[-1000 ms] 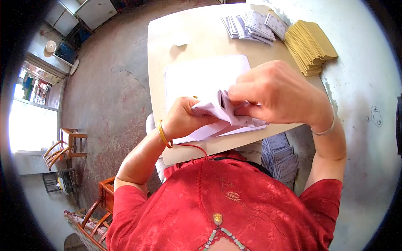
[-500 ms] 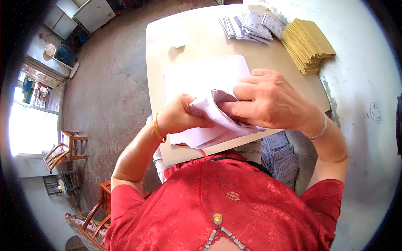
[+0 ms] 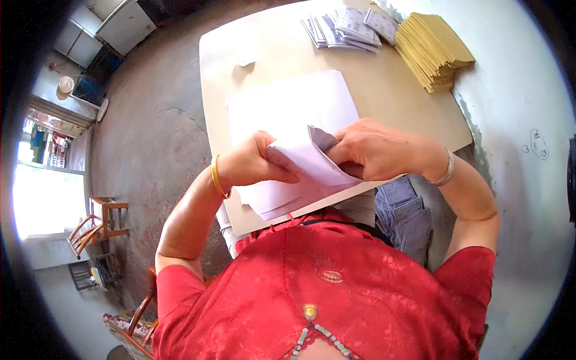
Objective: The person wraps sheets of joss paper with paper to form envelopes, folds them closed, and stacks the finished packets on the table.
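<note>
A folded white paper [image 3: 309,159], shaped like a pocket with its mouth gaping, is held above the near part of the table. My left hand [image 3: 249,161] pinches its left side, thumb on the face towards me. On the other side, the curled fingers of my right hand [image 3: 384,150] reach into the opening and grip the right edge; the fingertips are hidden inside. Beneath and beyond the paper lies a stack of plain white sheets [image 3: 282,99], partly covered by my hands.
The pale tabletop [image 3: 264,36] carries a small white scrap [image 3: 245,60], printed white packets [image 3: 345,30] and a stack of yellow-brown envelopes [image 3: 435,45]. More printed packets [image 3: 403,213] lie low beside my lap. A wall [image 3: 522,120] borders the right; a wooden chair [image 3: 105,219] stands left.
My right hand has moved slightly down, its fingers now deeper in the paper's opening. The paper is straighter and less crumpled. My left hand keeps its hold; the view has shifted slightly.
</note>
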{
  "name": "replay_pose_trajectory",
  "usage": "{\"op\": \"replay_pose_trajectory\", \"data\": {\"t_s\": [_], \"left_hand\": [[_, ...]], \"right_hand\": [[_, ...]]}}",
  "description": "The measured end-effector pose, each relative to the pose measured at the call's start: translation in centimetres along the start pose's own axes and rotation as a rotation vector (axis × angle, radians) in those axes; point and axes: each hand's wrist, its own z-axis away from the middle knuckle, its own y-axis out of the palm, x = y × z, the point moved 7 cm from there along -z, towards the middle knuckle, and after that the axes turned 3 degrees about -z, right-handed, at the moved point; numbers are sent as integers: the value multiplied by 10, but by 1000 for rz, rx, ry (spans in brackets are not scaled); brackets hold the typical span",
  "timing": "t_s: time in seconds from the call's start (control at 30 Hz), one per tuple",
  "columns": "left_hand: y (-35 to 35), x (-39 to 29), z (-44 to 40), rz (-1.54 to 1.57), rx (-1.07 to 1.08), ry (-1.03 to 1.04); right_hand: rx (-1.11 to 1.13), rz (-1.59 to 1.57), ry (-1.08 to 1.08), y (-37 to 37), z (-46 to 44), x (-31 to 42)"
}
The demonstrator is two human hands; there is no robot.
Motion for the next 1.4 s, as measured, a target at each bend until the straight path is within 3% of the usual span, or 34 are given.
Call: {"op": "replay_pose_trajectory", "data": {"t_s": [0.2, 0.3, 0.43, 0.63, 0.87, 1.07, 1.17, 1.2, 1.4], "left_hand": [[0, -2, -1, 31, -11, -7], [-5, -5, 2, 55, -38, 40], [-12, -3, 3, 25, -109, 8], [-7, 0, -3, -36, -67, -28], [-2, 8, -5, -37, -42, -85], [-9, 15, -4, -18, -149, -128], [-8, 19, -5, -36, -174, -136], [-8, 26, -5, -49, -165, -138], [-11, -11, 0, 166, -252, 48]], "right_hand": [[13, -148, -5, -2, 4, -2], [-222, -476, -29, -17, 14, -7], [-413, -632, 116, -28, 23, -20], [81, -427, 365, 24, 8, -37], [37, -224, 210, 29, 5, -39], [-366, -839, 269, 9, 15, -50], [-332, -425, 355, 2, 12, -32], [-440, -458, 333, 5, 10, -32], [-504, -324, 276, 12, 2, -42]]}}
